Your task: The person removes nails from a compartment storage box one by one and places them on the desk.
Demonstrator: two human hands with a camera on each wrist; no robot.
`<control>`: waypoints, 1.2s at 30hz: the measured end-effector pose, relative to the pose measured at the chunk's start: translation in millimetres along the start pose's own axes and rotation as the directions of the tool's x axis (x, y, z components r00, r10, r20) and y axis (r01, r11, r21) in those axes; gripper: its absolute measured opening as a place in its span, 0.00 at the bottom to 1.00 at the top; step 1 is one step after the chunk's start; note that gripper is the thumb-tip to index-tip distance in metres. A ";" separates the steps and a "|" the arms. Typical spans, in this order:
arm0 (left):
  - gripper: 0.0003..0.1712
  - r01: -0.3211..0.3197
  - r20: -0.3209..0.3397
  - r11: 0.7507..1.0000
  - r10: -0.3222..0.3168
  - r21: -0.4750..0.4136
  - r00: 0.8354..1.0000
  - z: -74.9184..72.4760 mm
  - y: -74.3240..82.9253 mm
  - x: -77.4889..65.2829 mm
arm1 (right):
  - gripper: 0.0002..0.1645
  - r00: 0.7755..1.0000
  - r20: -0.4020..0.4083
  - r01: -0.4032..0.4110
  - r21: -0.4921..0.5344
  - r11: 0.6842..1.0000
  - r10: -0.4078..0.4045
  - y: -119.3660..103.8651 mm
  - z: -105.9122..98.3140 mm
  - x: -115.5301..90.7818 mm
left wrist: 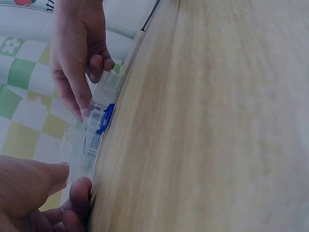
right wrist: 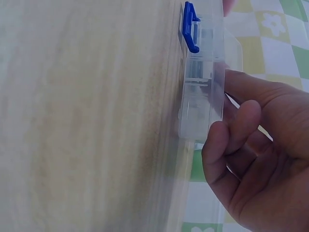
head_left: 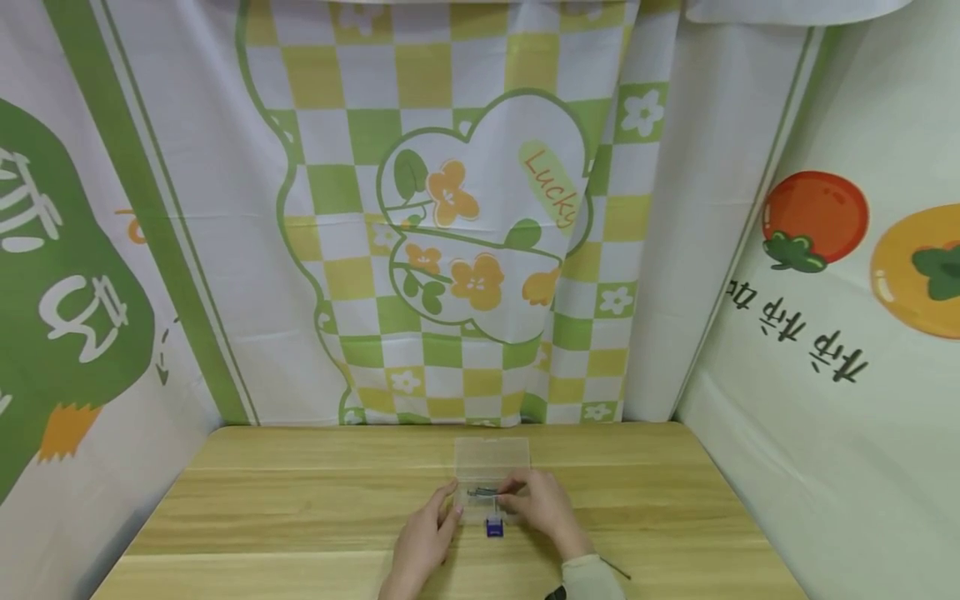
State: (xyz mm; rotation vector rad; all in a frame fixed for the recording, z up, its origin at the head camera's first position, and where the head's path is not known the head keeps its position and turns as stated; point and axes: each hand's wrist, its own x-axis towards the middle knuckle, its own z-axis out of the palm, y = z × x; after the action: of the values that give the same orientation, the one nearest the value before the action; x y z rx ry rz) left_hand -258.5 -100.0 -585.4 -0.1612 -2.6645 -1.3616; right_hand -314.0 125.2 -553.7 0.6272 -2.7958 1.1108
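A small clear plastic box [head_left: 471,510] sits on the table with its see-through lid [head_left: 491,457] standing open at the back. Its blue latch [head_left: 495,527] hangs at the front. Several thin dark pieces [head_left: 482,492], too small to name, lie inside. My left hand [head_left: 422,537] holds the box's left end between thumb and fingers [left wrist: 79,191]. From the right, my right hand [head_left: 542,504] reaches over the box, thumb and forefinger down inside by the dark pieces. The box wall partly hides those fingertips in the right wrist view; whether they pinch a piece is unclear.
The wooden table [head_left: 300,492] runs back to a checked cloth [head_left: 480,375] hanging behind it. Printed cloths [head_left: 817,467] also hang along both sides. A thin dark stick-like thing [head_left: 617,568] shows beside the right sleeve [head_left: 592,577].
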 end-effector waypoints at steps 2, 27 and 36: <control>0.26 -0.001 -0.003 1.000 0.001 -0.004 1.000 0.9 -1.3 0.7 | 0.06 1.000 -0.001 -0.006 0.007 1.000 0.006 0.6 0.4 -0.1; 0.26 -0.027 -0.015 1.000 0.027 0.002 1.000 2.3 -2.7 1.4 | 0.05 0.999 -0.009 0.032 0.147 0.989 -0.031 3.1 -2.4 -5.4; 0.26 -0.028 -0.019 1.000 0.029 0.006 0.999 -0.3 -0.2 -0.7 | 0.04 0.998 -0.040 0.047 0.123 0.991 -0.043 6.1 -0.9 -6.4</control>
State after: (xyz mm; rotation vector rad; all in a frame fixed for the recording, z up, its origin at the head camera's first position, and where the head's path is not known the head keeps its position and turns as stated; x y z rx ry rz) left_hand -257.8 -100.4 -585.5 -0.1836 -2.6396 -1.3402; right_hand -310.6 132.0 -558.4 0.6699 -2.6842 1.2812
